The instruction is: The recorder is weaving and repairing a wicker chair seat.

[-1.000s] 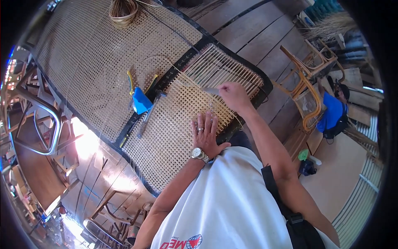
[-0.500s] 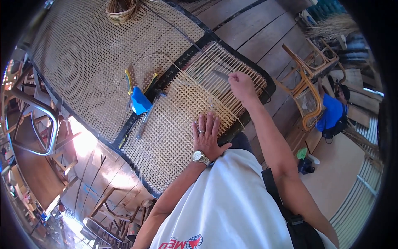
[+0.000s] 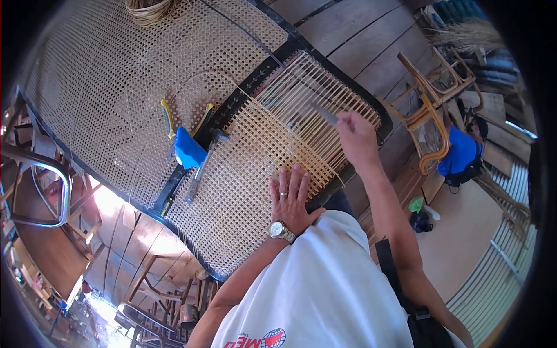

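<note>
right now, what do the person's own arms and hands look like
Bare forearms, no gloves. The left hand wears a metal ring, with a silver watch on its wrist; no ring or watch shows on the right hand.

The left hand (image 3: 290,204) is laid flat on the near part of a black-framed cane panel (image 3: 238,168). A grey pointed tool (image 3: 325,113) is gripped in the right hand (image 3: 356,138), near the parallel strands (image 3: 307,80) on the right. Farther left, a hammer (image 3: 202,169) and yellow-handled pliers (image 3: 168,117) are laid beside a blue object (image 3: 188,151). A coil (image 3: 148,13) is seen at the far left.
</note>
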Demonstrator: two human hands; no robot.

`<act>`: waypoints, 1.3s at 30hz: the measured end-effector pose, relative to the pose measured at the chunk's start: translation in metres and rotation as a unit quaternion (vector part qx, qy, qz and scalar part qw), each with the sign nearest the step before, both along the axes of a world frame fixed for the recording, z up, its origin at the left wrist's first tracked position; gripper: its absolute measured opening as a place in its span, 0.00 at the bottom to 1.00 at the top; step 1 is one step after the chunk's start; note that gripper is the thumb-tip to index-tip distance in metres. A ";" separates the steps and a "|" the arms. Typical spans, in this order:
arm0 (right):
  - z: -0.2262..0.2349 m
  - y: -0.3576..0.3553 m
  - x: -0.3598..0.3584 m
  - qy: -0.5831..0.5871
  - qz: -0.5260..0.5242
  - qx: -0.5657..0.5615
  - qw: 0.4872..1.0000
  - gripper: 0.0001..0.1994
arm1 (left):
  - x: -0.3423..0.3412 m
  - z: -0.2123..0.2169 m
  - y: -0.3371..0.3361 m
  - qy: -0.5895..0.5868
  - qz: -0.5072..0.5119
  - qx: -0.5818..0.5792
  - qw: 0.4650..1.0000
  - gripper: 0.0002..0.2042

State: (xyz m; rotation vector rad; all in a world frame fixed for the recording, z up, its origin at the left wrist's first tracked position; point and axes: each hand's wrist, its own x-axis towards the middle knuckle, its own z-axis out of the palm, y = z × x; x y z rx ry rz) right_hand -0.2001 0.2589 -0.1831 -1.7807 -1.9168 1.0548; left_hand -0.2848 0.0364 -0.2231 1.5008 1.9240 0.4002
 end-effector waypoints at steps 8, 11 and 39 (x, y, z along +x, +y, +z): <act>0.005 -0.008 -0.008 0.043 0.036 -0.135 0.989 0.11 | -0.003 0.000 0.002 -0.022 -0.001 -0.005 1.000 0.52; -0.009 -0.003 -0.009 0.021 0.034 -0.131 0.991 0.10 | -0.005 0.002 0.005 -0.030 -0.005 -0.012 0.999 0.52; 0.006 -0.012 0.001 0.046 0.022 -0.178 0.983 0.11 | -0.008 0.003 0.004 -0.055 0.010 -0.029 0.998 0.50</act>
